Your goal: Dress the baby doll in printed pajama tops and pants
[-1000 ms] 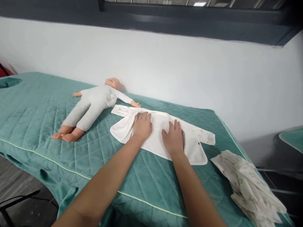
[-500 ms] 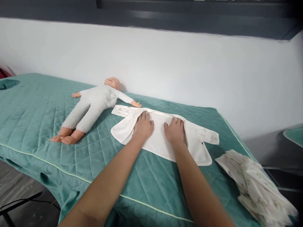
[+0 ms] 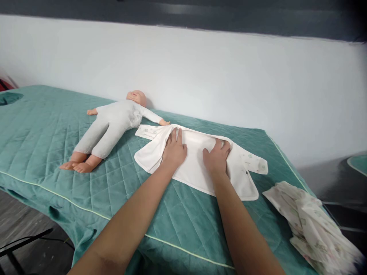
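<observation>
A white baby jacket (image 3: pixel 195 160) lies opened out on the green quilted cover, its printed sleeves stretched to both sides. My left hand (image 3: pixel 174 149) rests flat inside it with fingers spread, the tips by the left shoulder fold. Inside the right half, my right hand (image 3: pixel 217 156) lies palm down, fingers apart and slightly bent, tips touching the fold near the right shoulder. To the left, a baby doll (image 3: pixel 114 118) in a white cloth body lies on its back, one hand close to the jacket's left sleeve.
A crumpled printed cloth (image 3: pixel 309 225) lies at the right edge of the green quilted cover (image 3: pixel 51 141). Behind the bed stands a white wall (image 3: pixel 200 76). A black metal stand (image 3: pixel 25 244) and a cable are on the floor at lower left.
My right hand has slid a little to the right, and its fingers have spread against the jacket. My left fingers have opened wider. The doll lies as before.
</observation>
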Demonstrator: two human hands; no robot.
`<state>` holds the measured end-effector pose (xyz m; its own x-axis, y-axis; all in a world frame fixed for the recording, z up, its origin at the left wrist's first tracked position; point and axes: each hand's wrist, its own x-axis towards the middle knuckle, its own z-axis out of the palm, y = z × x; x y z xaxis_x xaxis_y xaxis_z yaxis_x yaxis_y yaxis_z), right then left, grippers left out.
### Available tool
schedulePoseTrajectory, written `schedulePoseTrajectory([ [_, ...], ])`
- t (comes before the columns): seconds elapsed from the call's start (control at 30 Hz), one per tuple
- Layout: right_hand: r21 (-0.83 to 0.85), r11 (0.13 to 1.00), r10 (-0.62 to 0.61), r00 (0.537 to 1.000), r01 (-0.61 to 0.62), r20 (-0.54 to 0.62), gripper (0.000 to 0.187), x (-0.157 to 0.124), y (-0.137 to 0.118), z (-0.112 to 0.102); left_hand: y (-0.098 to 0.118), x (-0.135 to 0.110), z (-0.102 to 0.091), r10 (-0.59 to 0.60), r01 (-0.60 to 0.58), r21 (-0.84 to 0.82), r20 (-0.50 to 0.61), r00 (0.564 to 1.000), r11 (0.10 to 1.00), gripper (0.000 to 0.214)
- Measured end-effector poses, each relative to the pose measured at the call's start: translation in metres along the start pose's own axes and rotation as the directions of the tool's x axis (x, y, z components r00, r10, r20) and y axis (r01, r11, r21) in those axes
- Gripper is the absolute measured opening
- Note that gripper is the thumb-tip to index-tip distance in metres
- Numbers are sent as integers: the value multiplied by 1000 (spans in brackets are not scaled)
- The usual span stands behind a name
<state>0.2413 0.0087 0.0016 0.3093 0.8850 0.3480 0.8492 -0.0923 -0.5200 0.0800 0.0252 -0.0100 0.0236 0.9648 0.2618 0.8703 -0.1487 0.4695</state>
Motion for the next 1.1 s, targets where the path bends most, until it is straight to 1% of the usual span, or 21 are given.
schedulePoseTrajectory([
  [0.07,43,999,13,1000,-12,-18,64,1,0,-2,0,0,0,-1,1,-14,0,1000,1000,76],
  [0.13,71,997,13,1000,-12,-12,67,2,1,-2,0,0,-1,3,-3,-24,-4,1000,1000,76],
  [0.3,77,997,7,1000,-9,15,72,3,3,1,-1,1,1,4,-5,-20,-26,1000,1000,70],
  [0.43,55,998,15,999,-18,45,72,3,2,0,1,3,2,13,-15,65,27,1000,998,54],
  [0.5,49,999,15,998,-18,58,70,3,1,-2,2,7,2,27,-32,94,53,998,995,50],
  [0.6,58,998,21,997,-26,73,67,3,1,-3,3,14,3,24,-30,101,59,998,994,53],
  [0.73,73,997,28,997,-34,75,67,4,2,-3,2,26,5,-20,17,52,65,998,998,66],
  [0.83,73,996,37,997,-42,73,67,5,3,-1,1,30,6,-38,36,27,86,996,999,69],
  [0.9,47,998,41,996,-45,75,69,5,4,1,1,31,7,-43,40,26,96,994,999,68],
  [0.97,-20,1000,19,996,-17,87,66,4,3,3,1,31,7,-43,39,41,94,995,998,65],
  [1.03,-122,991,-39,994,52,106,60,0,0,3,1,29,6,-28,22,72,84,996,997,60],
  [1.1,-224,964,-117,984,145,133,56,-7,-3,2,3,24,4,-1,-7,96,80,997,995,54],
])
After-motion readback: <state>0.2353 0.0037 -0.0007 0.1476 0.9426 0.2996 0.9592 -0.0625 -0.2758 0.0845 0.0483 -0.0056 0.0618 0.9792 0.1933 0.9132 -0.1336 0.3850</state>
